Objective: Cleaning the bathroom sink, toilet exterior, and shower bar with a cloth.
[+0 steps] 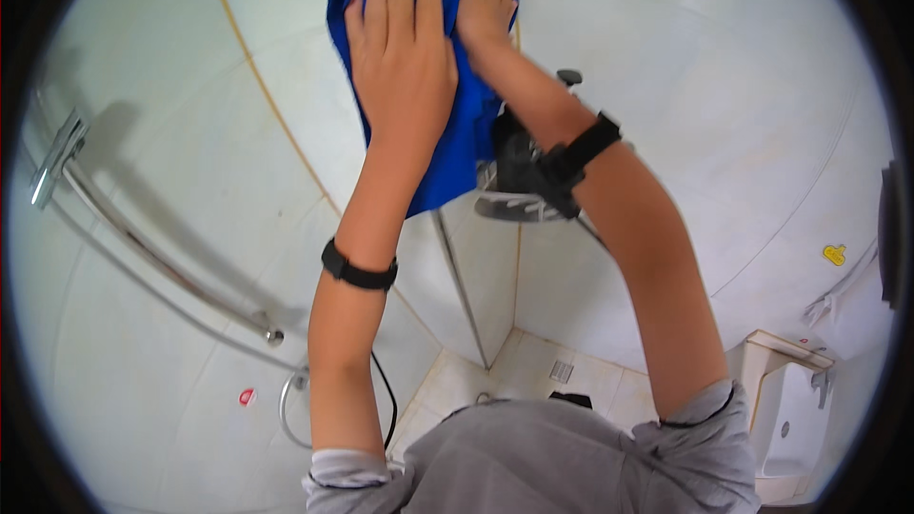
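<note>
A bright blue cloth (455, 157) hangs at the top centre against the pale wall, its upper edge rounded and its lower corner loose. My left hand (405, 62) lies flat on the cloth with its fingers stretched upward. At the cloth's upper right edge, my right hand (487, 14) has its fingers bent against the fabric and appears to grip it. Whatever lies behind the cloth is hidden. A black strap circles each forearm. Behind my right forearm sit a dark fixture and a clear corner shelf (519, 207), partly covered by the arm and cloth.
A chrome shower rail (152, 243) with a holder and hose runs along the left wall. Below, the tiled floor has a square drain (562, 371). A white washbasin (788, 414) stands at the lower right. Small stickers mark both walls.
</note>
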Tool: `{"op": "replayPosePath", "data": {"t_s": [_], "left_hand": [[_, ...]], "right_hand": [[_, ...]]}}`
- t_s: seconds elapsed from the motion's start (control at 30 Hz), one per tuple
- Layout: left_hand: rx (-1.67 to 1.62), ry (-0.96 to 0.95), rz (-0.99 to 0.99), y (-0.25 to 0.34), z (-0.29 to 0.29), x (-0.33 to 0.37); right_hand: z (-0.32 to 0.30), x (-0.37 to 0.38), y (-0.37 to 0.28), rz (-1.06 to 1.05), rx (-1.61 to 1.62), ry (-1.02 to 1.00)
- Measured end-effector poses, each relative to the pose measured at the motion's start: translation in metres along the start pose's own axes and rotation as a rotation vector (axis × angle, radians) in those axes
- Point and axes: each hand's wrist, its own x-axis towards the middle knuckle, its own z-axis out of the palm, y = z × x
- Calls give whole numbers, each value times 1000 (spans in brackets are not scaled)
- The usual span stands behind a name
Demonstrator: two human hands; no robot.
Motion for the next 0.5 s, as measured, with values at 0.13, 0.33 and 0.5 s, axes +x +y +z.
{"op": "replayPosePath", "data": {"t_s": [0.13,0.33,0.5], "left_hand": [[-126,-28,-65,-8,-7,9],[-402,-30,-246,-45,-5,-1],[-504,-18,-204,-61,12,-36]], "right_hand": [[-3,-6,-40,-75,38,25],[8,-33,-69,-369,-53,76],[6,-72,-54,-465,-76,155]]}}
